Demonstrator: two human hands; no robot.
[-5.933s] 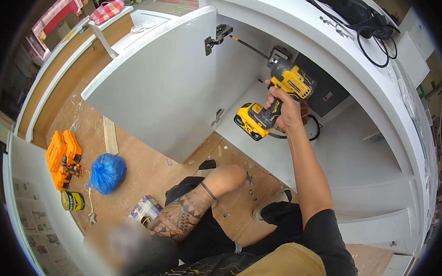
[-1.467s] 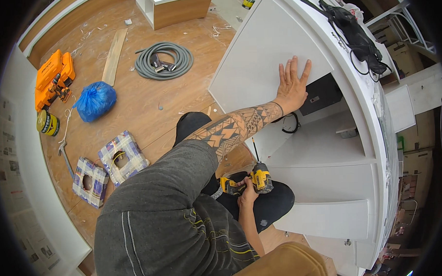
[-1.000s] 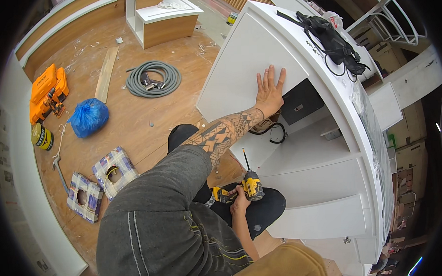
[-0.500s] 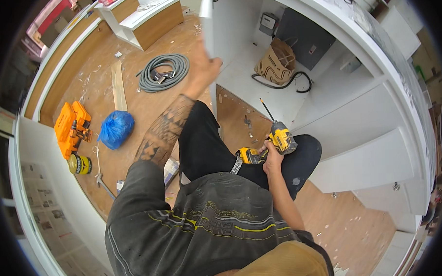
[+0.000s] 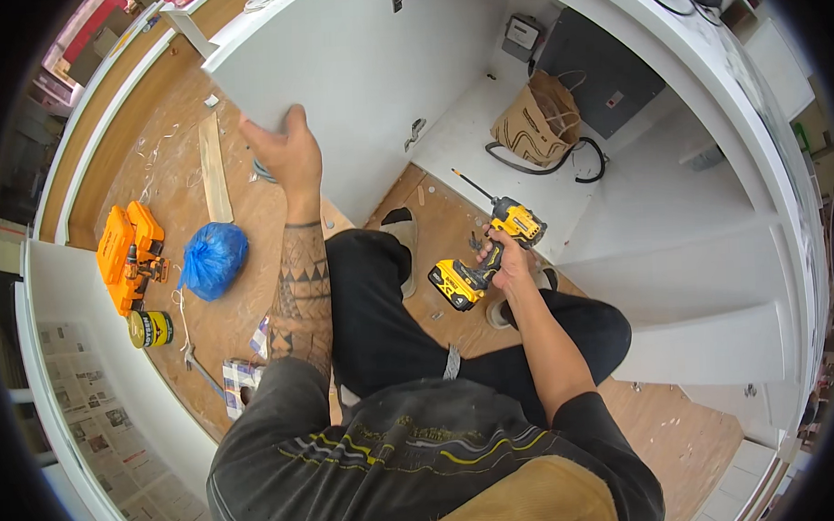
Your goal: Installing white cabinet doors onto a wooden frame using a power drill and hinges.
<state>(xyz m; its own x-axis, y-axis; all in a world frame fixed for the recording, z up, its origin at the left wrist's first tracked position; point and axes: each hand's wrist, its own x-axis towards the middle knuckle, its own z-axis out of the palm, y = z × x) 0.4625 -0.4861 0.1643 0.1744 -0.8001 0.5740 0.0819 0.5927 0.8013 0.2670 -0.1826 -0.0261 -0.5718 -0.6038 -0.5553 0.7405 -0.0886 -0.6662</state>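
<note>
A white cabinet door (image 5: 355, 70) stands swung out to the left. My left hand (image 5: 290, 164) grips its lower edge, thumb on the white face; the other fingertips are partly hidden. Metal hinges (image 5: 415, 132) show on the door's inner side. In my right hand (image 5: 511, 262) is a yellow and black cordless impact driver (image 5: 519, 222), held by its handle above the floor between my knees. Its long, thin bit points up and left toward the cabinet opening, touching nothing. The battery end hangs nearer to me.
Inside the cabinet are a brown paper bag (image 5: 533, 123), a black hose (image 5: 597, 158) and a grey panel (image 5: 603, 75). On the floor at left lie a wooden strip (image 5: 214, 166), a blue plastic bag (image 5: 215, 258), an orange case (image 5: 118, 257), a can (image 5: 150, 329) and a hammer (image 5: 200, 367).
The door has swung left with my left hand, from nearly edge-on to showing its broad face, and now covers most of the coiled hose. My right hand has brought the driver slightly away from my thigh.
</note>
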